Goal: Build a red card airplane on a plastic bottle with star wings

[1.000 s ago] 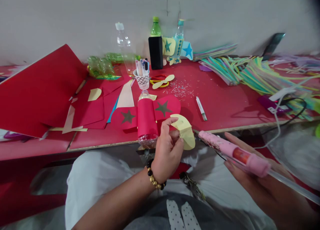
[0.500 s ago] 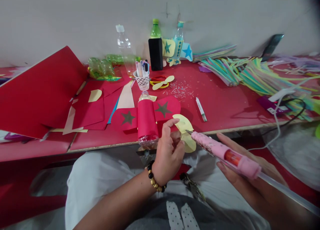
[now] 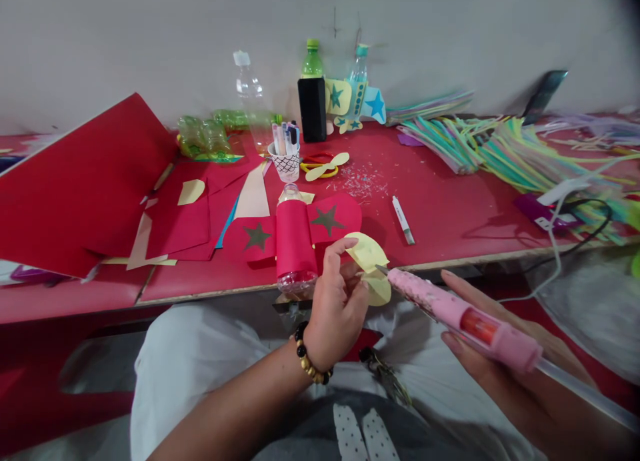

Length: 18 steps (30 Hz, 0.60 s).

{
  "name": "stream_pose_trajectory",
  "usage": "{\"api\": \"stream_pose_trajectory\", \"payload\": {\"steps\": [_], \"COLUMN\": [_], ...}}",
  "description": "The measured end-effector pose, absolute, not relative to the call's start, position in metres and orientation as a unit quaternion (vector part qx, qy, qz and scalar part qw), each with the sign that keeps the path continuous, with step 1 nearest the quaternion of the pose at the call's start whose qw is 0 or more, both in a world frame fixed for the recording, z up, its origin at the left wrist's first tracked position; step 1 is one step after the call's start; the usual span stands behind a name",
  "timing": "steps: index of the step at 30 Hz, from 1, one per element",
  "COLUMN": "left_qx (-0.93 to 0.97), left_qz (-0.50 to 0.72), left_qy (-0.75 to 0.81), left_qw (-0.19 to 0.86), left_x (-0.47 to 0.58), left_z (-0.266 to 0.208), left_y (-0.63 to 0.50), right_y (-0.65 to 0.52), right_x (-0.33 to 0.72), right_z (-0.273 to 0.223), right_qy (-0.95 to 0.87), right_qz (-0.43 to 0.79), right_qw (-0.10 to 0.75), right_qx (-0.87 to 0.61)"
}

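My left hand (image 3: 340, 307) pinches a pale yellow paper cutout (image 3: 367, 251) with two rounded lobes, over the table's front edge. In my right hand (image 3: 520, 367) is a pink hot glue gun (image 3: 450, 307), a clear glue stick (image 3: 590, 387) running out of its back. The gun's metal nozzle points left, right at the middle of the cutout; whether it touches the paper I cannot tell. Left of my hands lies a clear plastic bottle (image 3: 296, 284) wrapped in red paper (image 3: 293, 237), with red wings (image 3: 345, 214) that bear dark stars.
Behind stand a cup of pens (image 3: 286, 164), a black phone (image 3: 311, 111) and a finished bottle plane (image 3: 357, 91). A white marker (image 3: 403, 219) lies right of the wings. Coloured strips (image 3: 480, 147) and a cable (image 3: 555, 247) spread at right; a red board (image 3: 95, 181) leans at left.
The glue gun in my right hand has shifted slightly right and down, its nozzle moving a little toward the cutout's right edge. My left hand stays nearly still with the cutout.
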<state>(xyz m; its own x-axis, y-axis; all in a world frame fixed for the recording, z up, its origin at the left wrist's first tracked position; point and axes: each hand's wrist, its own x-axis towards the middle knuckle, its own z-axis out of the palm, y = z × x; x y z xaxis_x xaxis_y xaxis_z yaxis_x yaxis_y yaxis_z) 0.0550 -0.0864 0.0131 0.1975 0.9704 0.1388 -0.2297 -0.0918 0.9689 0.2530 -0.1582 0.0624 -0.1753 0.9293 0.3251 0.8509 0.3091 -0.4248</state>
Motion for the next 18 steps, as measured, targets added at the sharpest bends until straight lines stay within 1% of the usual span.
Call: {"api": "stream_pose_trajectory", "payload": {"steps": [3,5,10,14,18], "left_qx": [0.526,0.528,0.535,0.533,0.519], "left_qz": [0.522,0.521,0.508,0.506,0.520], "left_qy": [0.365,0.368,0.380,0.382,0.352], "left_qw": [0.564,0.561,0.558,0.560,0.581], "left_x": [0.0551,0.0550,0.0539,0.0534,0.0544], "left_z": [0.0123,0.0116,0.0117,0.0133,0.0159], "left_y": [-0.0861,-0.0863,-0.0881,-0.0890,-0.0889], "right_y": [-0.1600,-0.1602,-0.1574,-0.1551,-0.1545], "right_x": [0.2561,0.2562,0.2537,0.2554,0.2567], "right_z": [0.0626,0.0619,0.0580,0.0570,0.0583], "right_qy": [-0.772,-0.780,-0.770,-0.765,-0.774], "right_qz": [0.046,0.042,0.076,0.078,0.078], "right_qw": [0.254,0.259,0.286,0.285,0.282], "right_qx": [-0.581,-0.569,-0.565,-0.572,-0.561]}}
